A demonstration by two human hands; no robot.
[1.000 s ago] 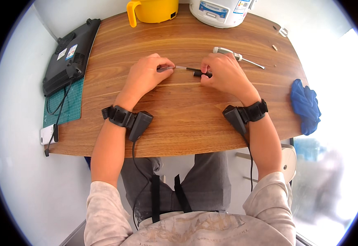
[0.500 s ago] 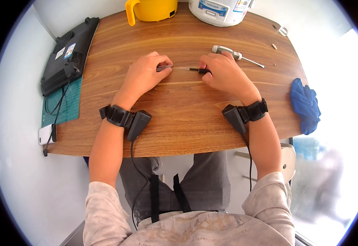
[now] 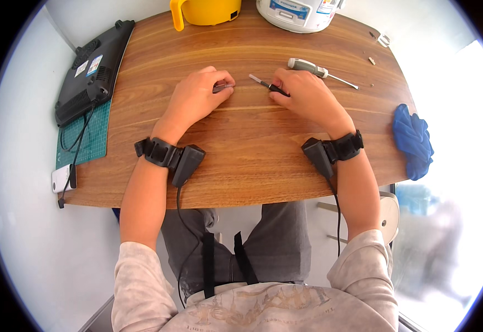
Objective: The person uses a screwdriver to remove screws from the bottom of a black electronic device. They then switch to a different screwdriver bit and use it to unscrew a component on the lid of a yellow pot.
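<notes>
My right hand [image 3: 305, 91] pinches a slim black pen-like tool [image 3: 263, 83] between thumb and fingers. Its pale, clear-looking tip points up and to the left, apart from my left hand. Over the middle of the wooden table, my left hand [image 3: 200, 91] is closed on a small greyish see-through piece [image 3: 221, 88], mostly hidden by the fingers. Just beyond my right hand lies a screwdriver [image 3: 322, 72] with a grey and white handle, its shaft pointing right.
At the far edge stand a yellow pot with a handle [image 3: 208, 12] and a white appliance [image 3: 294, 15]. A black appliance [image 3: 94, 74] rests partly on a green cutting mat [image 3: 94, 141] at left, near a white box [image 3: 63, 179]. A blue cloth [image 3: 412, 141] lies at the right edge.
The black tool's tip has swung up and away from my left hand; half a second ago it lay nearly level, pointing at that hand. Both hands keep their hold.
</notes>
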